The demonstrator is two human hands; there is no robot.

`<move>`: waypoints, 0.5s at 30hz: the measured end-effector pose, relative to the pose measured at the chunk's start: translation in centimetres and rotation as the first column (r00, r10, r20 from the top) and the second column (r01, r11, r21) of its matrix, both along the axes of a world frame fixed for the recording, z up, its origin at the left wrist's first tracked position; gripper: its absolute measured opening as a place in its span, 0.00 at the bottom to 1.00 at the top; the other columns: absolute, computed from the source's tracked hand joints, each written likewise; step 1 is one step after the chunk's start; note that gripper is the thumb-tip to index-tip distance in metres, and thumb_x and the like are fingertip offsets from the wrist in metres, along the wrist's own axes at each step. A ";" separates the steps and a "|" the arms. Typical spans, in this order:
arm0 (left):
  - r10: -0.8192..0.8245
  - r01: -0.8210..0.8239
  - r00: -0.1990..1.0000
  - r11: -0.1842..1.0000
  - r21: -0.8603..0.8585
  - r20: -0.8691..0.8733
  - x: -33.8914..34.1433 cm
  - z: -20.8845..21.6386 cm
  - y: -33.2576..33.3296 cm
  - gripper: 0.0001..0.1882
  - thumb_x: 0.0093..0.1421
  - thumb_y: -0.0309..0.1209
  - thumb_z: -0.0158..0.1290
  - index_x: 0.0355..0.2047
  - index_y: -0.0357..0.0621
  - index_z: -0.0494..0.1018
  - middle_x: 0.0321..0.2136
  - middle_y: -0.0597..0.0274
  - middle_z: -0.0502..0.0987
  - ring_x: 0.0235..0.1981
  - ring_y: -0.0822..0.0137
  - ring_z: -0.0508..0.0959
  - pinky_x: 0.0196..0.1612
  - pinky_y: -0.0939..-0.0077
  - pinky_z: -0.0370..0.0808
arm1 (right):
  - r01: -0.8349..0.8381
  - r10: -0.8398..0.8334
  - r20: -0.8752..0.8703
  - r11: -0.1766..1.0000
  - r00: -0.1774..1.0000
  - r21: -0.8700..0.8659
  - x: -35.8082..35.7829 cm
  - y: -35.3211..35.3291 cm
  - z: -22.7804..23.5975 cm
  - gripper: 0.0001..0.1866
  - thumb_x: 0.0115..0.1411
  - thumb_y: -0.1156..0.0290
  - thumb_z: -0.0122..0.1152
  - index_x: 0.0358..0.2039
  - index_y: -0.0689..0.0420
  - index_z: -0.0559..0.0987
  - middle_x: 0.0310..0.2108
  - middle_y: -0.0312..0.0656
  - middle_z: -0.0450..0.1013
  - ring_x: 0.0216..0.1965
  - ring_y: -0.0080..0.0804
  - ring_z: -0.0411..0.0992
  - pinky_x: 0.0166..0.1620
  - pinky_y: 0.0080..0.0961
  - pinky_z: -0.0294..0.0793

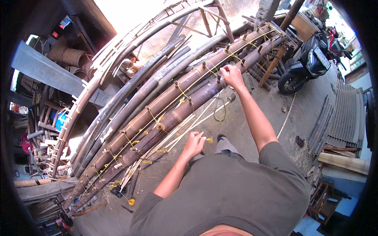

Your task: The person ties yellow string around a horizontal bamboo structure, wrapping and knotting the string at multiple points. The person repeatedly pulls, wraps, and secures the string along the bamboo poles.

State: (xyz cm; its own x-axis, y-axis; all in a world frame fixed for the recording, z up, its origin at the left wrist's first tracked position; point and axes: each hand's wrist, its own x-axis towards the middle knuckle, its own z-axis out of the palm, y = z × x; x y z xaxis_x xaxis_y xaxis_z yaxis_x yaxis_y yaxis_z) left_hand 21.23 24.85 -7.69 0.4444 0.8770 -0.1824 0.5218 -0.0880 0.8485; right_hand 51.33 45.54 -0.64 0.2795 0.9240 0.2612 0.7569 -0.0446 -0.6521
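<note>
Two thick brown bamboo poles lie side by side, running from lower left to upper right. Short dark pegs stand up along them, laced across with yellow cord. My right hand reaches out over the nearer pole beside a peg. Its fingers are pinched together where a strand of the cord meets the fingertips. Closer to my body, my left hand hovers over the floor short of the poles. Its fingers are curled in; what they hold, if anything, is too small to make out.
More bamboo poles lie beyond, under a curved bamboo frame. Thin pale strips rest on the floor by the near pole. A yellow ring-shaped piece lies lower left. A motorcycle and corrugated sheets stand right.
</note>
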 end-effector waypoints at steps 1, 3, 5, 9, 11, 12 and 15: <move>-0.051 0.051 0.999 0.997 -0.060 -0.005 -0.1 0.0 0.3 0.22 0.64 0.40 0.50 0.52 0.37 0.72 0.48 0.44 0.69 0.52 0.53 0.70 0.53 0.65 0.69 | 0.045 -0.040 0.053 0.993 0.998 -0.110 1.0 1.4 -1.2 0.21 0.57 0.50 0.58 0.35 0.56 0.82 0.35 0.52 0.77 0.42 0.48 0.74 0.48 0.43 0.72; -0.088 0.088 0.996 0.990 -0.106 0.005 -0.1 1.1 1.1 0.22 0.65 0.39 0.50 0.53 0.37 0.71 0.45 0.45 0.73 0.50 0.56 0.73 0.53 0.65 0.70 | 0.064 -0.006 0.174 0.943 0.985 -0.327 0.9 3.2 -1.6 0.23 0.54 0.45 0.60 0.39 0.50 0.83 0.40 0.47 0.78 0.47 0.46 0.74 0.52 0.47 0.68; -0.097 0.103 0.994 0.989 -0.106 0.058 0.9 2.6 2.3 0.21 0.65 0.37 0.48 0.53 0.35 0.71 0.42 0.46 0.76 0.47 0.57 0.77 0.52 0.64 0.71 | -0.036 0.147 0.154 0.827 0.977 -0.561 1.5 4.4 -1.5 0.26 0.50 0.38 0.61 0.44 0.39 0.83 0.44 0.39 0.78 0.52 0.47 0.71 0.58 0.56 0.59; 0.087 0.039 0.932 0.940 -0.338 0.351 4.5 1.9 6.5 0.19 0.69 0.34 0.44 0.51 0.30 0.70 0.39 0.55 0.79 0.38 0.68 0.80 0.44 0.74 0.75 | -0.361 0.191 -0.703 0.927 0.685 -0.099 4.7 4.8 -2.0 0.12 0.62 0.65 0.50 0.30 0.59 0.78 0.26 0.37 0.74 0.33 0.23 0.71 0.41 0.20 0.70; 0.288 -0.080 0.841 0.903 -0.422 0.458 5.2 2.4 8.4 0.20 0.69 0.36 0.45 0.51 0.31 0.70 0.38 0.54 0.79 0.38 0.67 0.80 0.44 0.73 0.77 | -0.615 0.357 -0.748 0.784 0.560 -0.086 1.6 -0.2 5.4 0.14 0.66 0.65 0.44 0.29 0.58 0.75 0.26 0.36 0.71 0.26 0.24 0.71 0.31 0.21 0.71; 0.359 -0.100 0.781 0.879 -0.465 0.511 6.8 2.9 9.4 0.20 0.69 0.38 0.45 0.51 0.31 0.70 0.37 0.54 0.79 0.38 0.67 0.80 0.44 0.72 0.77 | -0.816 0.557 -0.746 0.578 0.366 0.032 1.3 -3.2 6.8 0.12 0.65 0.66 0.47 0.30 0.58 0.75 0.27 0.38 0.72 0.27 0.25 0.71 0.33 0.25 0.74; 0.347 0.077 0.698 0.833 -0.547 0.627 12.2 7.3 12.0 0.20 0.70 0.39 0.42 0.49 0.32 0.71 0.29 0.57 0.79 0.29 0.72 0.79 0.36 0.75 0.78 | -0.970 0.444 -0.893 -0.178 0.072 -0.166 0.9 -12.8 5.5 0.17 0.70 0.59 0.39 0.41 0.57 0.74 0.32 0.38 0.73 0.31 0.27 0.73 0.37 0.28 0.76</move>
State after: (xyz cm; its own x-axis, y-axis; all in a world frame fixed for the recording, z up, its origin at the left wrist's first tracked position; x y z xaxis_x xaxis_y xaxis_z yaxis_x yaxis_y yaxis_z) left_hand 33.47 36.80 -0.35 0.5076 0.8066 -0.3029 -0.2468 0.4729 0.8458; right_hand 52.19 32.79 4.86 -0.9369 0.1891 -0.2941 0.2494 -0.2282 -0.9411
